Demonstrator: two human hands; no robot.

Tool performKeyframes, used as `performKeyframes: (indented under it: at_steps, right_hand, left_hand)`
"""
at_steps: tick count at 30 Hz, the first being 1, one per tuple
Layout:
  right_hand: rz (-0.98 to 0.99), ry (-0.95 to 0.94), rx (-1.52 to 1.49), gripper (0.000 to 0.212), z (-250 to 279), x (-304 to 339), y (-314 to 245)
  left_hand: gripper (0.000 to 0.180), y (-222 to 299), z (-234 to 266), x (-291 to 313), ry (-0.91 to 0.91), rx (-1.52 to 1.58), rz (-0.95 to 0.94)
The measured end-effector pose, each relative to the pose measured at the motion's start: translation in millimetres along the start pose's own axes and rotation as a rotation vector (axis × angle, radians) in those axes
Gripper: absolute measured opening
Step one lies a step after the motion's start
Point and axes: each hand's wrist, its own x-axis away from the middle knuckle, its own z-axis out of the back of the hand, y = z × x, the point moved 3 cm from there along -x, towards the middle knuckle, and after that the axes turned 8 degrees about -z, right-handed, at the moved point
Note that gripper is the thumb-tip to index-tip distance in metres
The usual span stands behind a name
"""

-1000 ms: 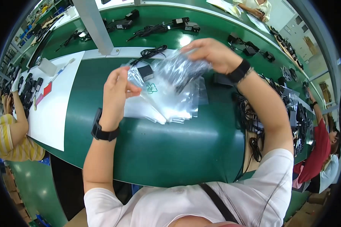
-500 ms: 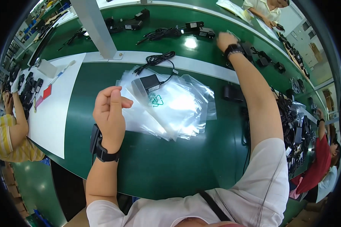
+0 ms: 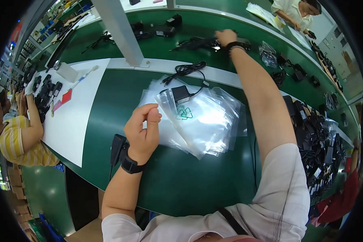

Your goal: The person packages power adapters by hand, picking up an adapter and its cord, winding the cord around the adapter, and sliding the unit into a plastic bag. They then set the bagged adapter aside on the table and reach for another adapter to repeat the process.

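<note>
My left hand point(image 3: 143, 130) is over the near left edge of a pile of clear plastic bags point(image 3: 213, 129), fingers curled against the thumb, with nothing visible in them. A black power adapter point(image 3: 181, 94) lies on the pile, a clear bag flap over its left end, its coiled black cable point(image 3: 189, 69) behind it. Stretched to the far green belt, my right hand point(image 3: 226, 37) closes on another adapter with its black cable bundle point(image 3: 201, 42); its fingertips are partly hidden and the bundle is blurred. A clear-bagged item with dark cable point(image 3: 267, 54) lies right of that hand.
A grey post point(image 3: 123, 36) rises at the table's far edge. Tangled adapters and cables point(image 3: 318, 141) are heaped on the right. More adapters point(image 3: 165, 31) lie on the belt. A white sheet point(image 3: 78, 121) with a toothbrush point(image 3: 84, 76) covers the left. Co-workers sit left, right and far right.
My right hand has moved left along the belt to the adapters and left the clear-bagged item behind. My left hand stays curled near the bags. The whole view has shifted.
</note>
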Motion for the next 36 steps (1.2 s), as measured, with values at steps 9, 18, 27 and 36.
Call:
performKeyframes:
  at_steps: [9, 18, 27, 36]
  right_hand:
    - [0.291, -0.579, -1.130, 0.027, 179, 146, -50]
    - [0.440, -1.173, -0.964, 0.028, 187, 347, -81]
    - [0.342, -1.065, -1.483, 0.076, 151, 368, -55]
    - [0.304, -0.689, -1.643, 0.038, 153, 339, -50]
  left_hand:
    - [0.026, 11, -1, -13, -0.080, 0.377, 0.397]
    - [0.026, 65, -41, -54, 0.047, 1.604, 0.646]
    - [0.027, 82, 35, -72, 0.278, 1.522, 0.314]
    - [0.038, 74, -27, -41, -0.188, 0.923, 0.561]
